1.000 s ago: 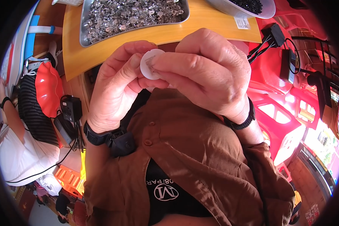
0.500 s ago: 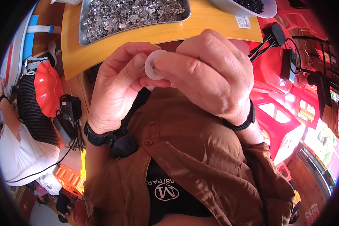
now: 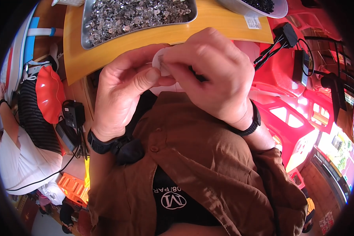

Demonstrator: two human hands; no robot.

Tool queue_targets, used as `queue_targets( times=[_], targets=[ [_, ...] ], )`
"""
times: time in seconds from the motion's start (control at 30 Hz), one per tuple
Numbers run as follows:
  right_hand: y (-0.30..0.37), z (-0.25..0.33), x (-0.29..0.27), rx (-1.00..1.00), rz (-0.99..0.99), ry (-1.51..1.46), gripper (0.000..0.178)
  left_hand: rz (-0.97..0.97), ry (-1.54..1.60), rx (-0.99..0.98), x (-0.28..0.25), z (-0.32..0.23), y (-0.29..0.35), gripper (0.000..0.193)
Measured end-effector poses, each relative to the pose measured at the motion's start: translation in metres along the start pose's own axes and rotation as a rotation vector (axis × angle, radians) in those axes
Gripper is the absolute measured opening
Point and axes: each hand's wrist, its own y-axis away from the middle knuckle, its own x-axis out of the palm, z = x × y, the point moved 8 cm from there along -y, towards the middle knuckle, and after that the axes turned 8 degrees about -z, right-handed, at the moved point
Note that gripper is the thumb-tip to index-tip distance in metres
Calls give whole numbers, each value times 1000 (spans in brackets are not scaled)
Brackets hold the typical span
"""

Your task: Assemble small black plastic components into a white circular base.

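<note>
Between my hands is a small round translucent white piece, like a shallow cap or ring; its exact kind I cannot make out. My left hand pinches its near-left edge between thumb and fingers. The fingertips of my right hand are curled together against the piece's face, partly covering it. Whether those fingertips hold anything small is hidden. Beyond both hands, a metal tray full of shiny clear and silvery small parts stands on the yellow wooden table.
A pale bowl of small black pieces sits at the table's far right. Black adapters and cables hang beside red plastic on the right. To the left are a scalloped orange-red dish, a black power box and another person.
My right hand has turned at the wrist and shifted slightly left, its fingers drawn tighter against the white piece. The left thumb has moved a little lower; the left hand keeps its pinch.
</note>
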Motion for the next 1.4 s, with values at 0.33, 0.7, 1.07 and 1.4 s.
queue_targets(
  times=[0.33, 0.7, 1.07, 1.4],
  targets=[
    [23, -47, 10, 905, 66, -757, 25, 71, 38, -28, 0, 1, -1, 34],
    [26, -43, 25, 975, -20, -837, 16, 78, -151, -11, 7, -4, 2, 38],
    [25, -50, 17, 735, -110, -617, 21, 35, 85, -66, 2, 4, -1, 35],
    [5, -5, -1, 9, -58, -116, 30, -2, 51, -24, -4, -2, 0, 35]
  ],
)
